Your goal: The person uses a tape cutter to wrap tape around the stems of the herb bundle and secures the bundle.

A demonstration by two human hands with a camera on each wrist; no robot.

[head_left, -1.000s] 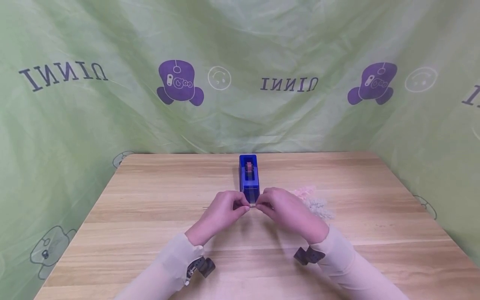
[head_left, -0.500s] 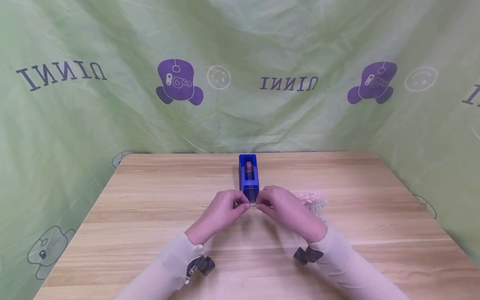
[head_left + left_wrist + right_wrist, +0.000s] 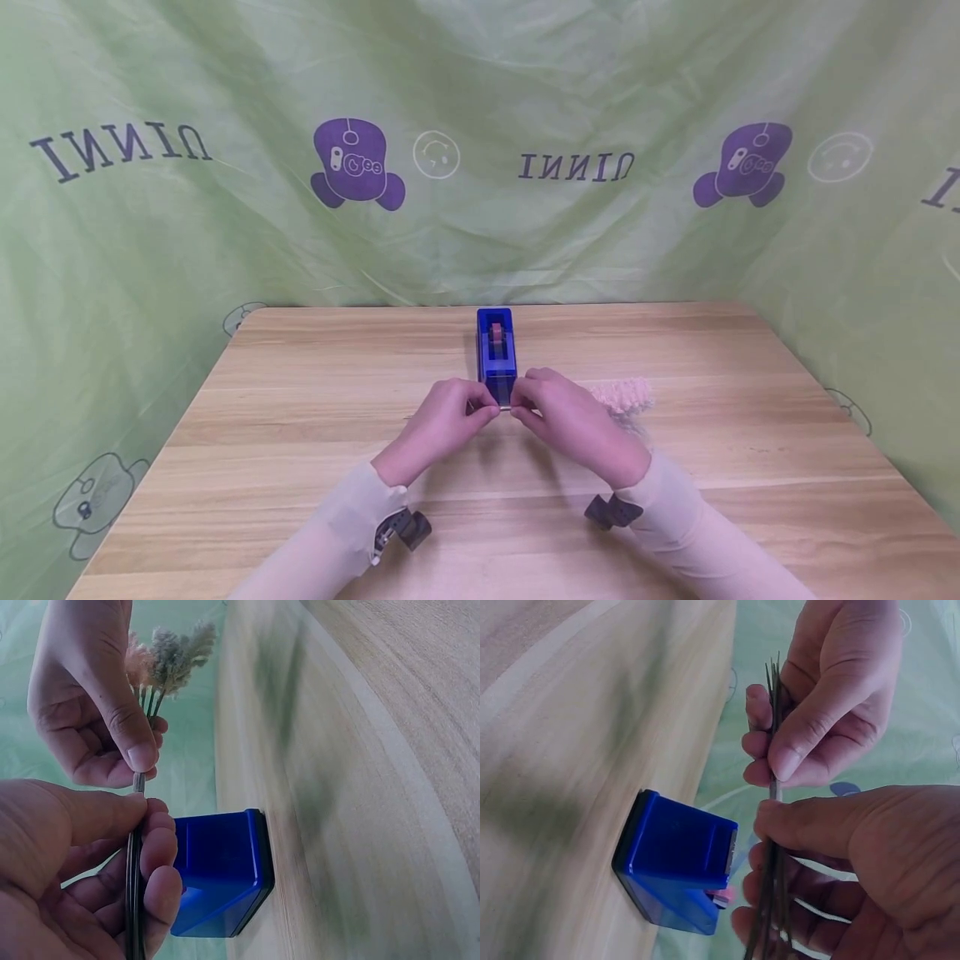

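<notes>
Both hands pinch a bundle of thin dried-flower stems [image 3: 133, 892] with fluffy heads, held level above the table. My left hand [image 3: 441, 417] grips the bare stem end. Close beside it, my right hand [image 3: 573, 423] pinches the stems nearer the flowers. A pink plume [image 3: 624, 395] sticks out past the right hand; grey plumes [image 3: 172, 661] show behind it in the left wrist view. Between the thumbs the stems have a pale, shiny band [image 3: 775, 792]. Just beyond the hands stands a blue tape dispenser [image 3: 497, 346], its clear tape seeming to reach toward the stems.
A wooden table [image 3: 300, 358] lies under the hands. Green printed cloth [image 3: 480, 242] hangs behind it and at both sides. The dispenser holds a small reddish core [image 3: 497, 333] and stands near the table's middle.
The flower heads have turned over: the grey plume has gone under and the pink one has come up on top. Both hands keep their places, with small finger shifts.
</notes>
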